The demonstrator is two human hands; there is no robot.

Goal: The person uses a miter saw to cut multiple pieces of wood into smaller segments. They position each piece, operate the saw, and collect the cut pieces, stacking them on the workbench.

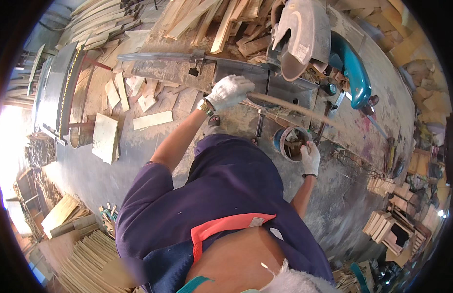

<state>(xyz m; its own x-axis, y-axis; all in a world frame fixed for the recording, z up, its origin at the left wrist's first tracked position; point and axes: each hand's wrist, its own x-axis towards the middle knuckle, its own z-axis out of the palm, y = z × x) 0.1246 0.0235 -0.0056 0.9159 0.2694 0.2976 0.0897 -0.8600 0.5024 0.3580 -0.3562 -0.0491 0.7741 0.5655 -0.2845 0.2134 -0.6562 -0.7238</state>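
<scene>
My left hand, in a white glove, is closed on one end of a long thin wooden strip that slants to the right above the saw bench, blurred toward its far end. My gloved right hand grips the rim of a round bucket with dark pieces inside. Beyond them is a mitre saw with a grey metal guard and teal handle, over a metal base. A long metal fence runs left from the saw.
Piled boards lie behind the fence. Loose offcuts are on the floor at left, near a dark metal stand. Stacked slats fill the lower left. Wood scraps and small crates line the right side.
</scene>
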